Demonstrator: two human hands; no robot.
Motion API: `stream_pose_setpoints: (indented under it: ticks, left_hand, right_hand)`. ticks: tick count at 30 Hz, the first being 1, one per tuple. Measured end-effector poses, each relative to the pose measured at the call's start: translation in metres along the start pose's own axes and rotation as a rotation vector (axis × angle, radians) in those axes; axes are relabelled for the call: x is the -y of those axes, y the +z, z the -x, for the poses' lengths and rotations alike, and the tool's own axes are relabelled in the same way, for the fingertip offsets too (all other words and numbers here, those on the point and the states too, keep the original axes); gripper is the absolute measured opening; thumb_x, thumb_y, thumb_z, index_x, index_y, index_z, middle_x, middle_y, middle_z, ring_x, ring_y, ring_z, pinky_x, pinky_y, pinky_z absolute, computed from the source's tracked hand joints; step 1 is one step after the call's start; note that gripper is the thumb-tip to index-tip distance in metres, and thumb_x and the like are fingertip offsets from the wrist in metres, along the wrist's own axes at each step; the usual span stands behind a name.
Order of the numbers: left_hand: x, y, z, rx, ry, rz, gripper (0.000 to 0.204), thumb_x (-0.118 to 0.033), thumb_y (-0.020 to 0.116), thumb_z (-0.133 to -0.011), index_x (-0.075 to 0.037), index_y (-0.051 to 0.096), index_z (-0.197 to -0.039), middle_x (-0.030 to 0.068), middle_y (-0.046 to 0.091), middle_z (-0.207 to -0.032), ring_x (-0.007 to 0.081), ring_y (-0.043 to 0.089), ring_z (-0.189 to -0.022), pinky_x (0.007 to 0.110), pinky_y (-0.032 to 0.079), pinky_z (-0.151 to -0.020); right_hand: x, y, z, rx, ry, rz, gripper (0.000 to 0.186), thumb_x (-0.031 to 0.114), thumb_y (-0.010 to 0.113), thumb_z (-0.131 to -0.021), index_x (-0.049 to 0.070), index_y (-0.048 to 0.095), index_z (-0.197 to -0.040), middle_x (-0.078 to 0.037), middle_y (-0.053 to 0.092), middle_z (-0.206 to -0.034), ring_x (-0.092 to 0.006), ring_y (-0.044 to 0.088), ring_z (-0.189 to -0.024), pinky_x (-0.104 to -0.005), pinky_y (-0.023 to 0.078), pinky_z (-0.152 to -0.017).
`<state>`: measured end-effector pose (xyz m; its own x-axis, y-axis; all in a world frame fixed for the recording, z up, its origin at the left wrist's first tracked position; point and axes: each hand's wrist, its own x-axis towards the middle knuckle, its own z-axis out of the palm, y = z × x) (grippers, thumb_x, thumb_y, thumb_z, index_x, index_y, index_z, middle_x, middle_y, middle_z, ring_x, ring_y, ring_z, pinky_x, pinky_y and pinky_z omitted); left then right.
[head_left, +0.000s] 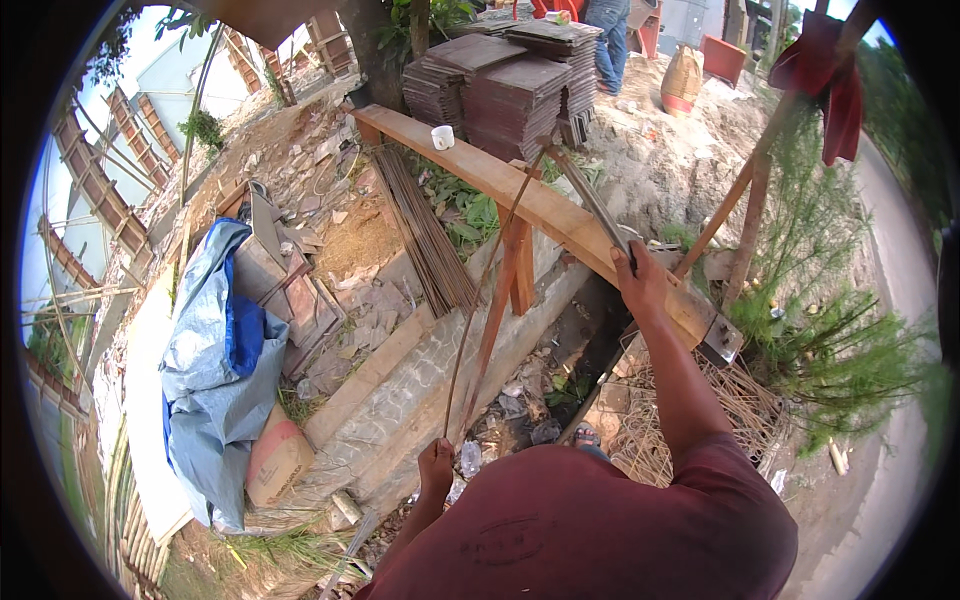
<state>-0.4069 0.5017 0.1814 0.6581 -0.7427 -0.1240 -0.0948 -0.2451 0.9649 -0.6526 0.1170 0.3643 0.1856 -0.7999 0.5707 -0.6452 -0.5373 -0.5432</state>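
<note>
The left hand (436,466) is low in the middle, near the person's dark red shirt (580,530); its fingers are curled tight around a long, thin rod (512,208); the rod goes up from that hand, bows a little, and crosses over the wooden beam (500,188) to the far end of a metal bar (592,197); I cannot tell just how the rod and the bar meet there.

The right hand (642,278) is higher up and to the right, over the beam, with the arm stretched out; its fingers are wrapped around the near end of the bar; the bar slants away from that hand, up and to the left.

The beam slopes down from upper left to lower right, and a small white cup-like thing (443,137) sits on it; a bundle of thin rods (420,235) lies on the left side of the beam; a big stack of flat, dark red tiles (510,100) stands behind it.

Near the right arm, a messy pile of bent wire (650,430) lies on the ground; far to the left is a crumpled blue sheet (215,370), with a brown bag (278,462) beside it; at the top, another person in blue jeans (605,40) stands near a paper sack (682,82).
</note>
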Motion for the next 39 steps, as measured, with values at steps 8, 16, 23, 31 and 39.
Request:
stream_pose_setpoints:
  ticks: [8, 16, 23, 31, 39]
  left_hand:
    - [0.003, -0.015, 0.018, -0.064, 0.012, -0.121, 0.04, -0.029, 0.052, -0.094, -0.001, 0.053, -0.066, -0.0022, 0.042, -0.056, 0.0078, 0.036, -0.057, 0.028, 0.031, -0.051]
    - [-0.002, 0.007, 0.023, -0.117, 0.072, -0.192, 0.04, -0.028, 0.05, -0.094, 0.001, 0.052, -0.067, 0.0025, 0.045, -0.056, 0.0095, 0.038, -0.057, 0.031, 0.032, -0.051]
    - [-0.012, 0.009, 0.02, -0.136, 0.04, -0.229, 0.041, -0.03, 0.051, -0.094, 0.001, 0.052, -0.067, 0.0028, 0.043, -0.055, 0.0101, 0.038, -0.056, 0.032, 0.033, -0.05]
    - [0.013, -0.002, 0.038, -0.129, -0.084, -0.195, 0.043, -0.034, 0.052, -0.094, 0.001, 0.05, -0.069, 0.0019, 0.044, -0.057, 0.0117, 0.039, -0.059, 0.032, 0.035, -0.053]
    - [0.057, 0.014, 0.039, -0.076, -0.125, -0.274, 0.045, -0.036, 0.048, -0.095, 0.002, 0.056, -0.071, 0.0067, 0.051, -0.058, 0.0144, 0.043, -0.056, 0.035, 0.037, -0.053]
  right_hand:
    - [-0.007, -0.029, -0.015, 0.195, -0.047, -0.004, 0.036, 0.04, 0.059, -0.087, 0.005, 0.057, -0.097, -0.018, 0.058, -0.069, -0.0379, 0.058, -0.064, -0.0431, 0.043, -0.059]
    - [-0.003, -0.007, -0.014, 0.148, -0.063, 0.03, 0.036, 0.039, 0.058, -0.087, 0.004, 0.057, -0.096, -0.021, 0.058, -0.071, -0.0406, 0.059, -0.07, -0.0452, 0.044, -0.061]
    - [-0.013, 0.009, -0.003, 0.135, -0.109, 0.051, 0.034, 0.038, 0.059, -0.086, 0.006, 0.058, -0.097, -0.02, 0.059, -0.076, -0.0407, 0.059, -0.075, -0.0455, 0.044, -0.063]
    - [-0.008, -0.003, -0.021, 0.288, -0.091, 0.001, 0.034, 0.038, 0.059, -0.087, 0.006, 0.058, -0.096, -0.02, 0.059, -0.077, -0.0396, 0.058, -0.076, -0.0457, 0.043, -0.062]
    - [-0.028, 0.038, 0.006, 0.053, -0.189, 0.127, 0.036, 0.041, 0.058, -0.087, 0.005, 0.057, -0.091, -0.017, 0.058, -0.072, -0.0389, 0.057, -0.072, -0.044, 0.044, -0.062]
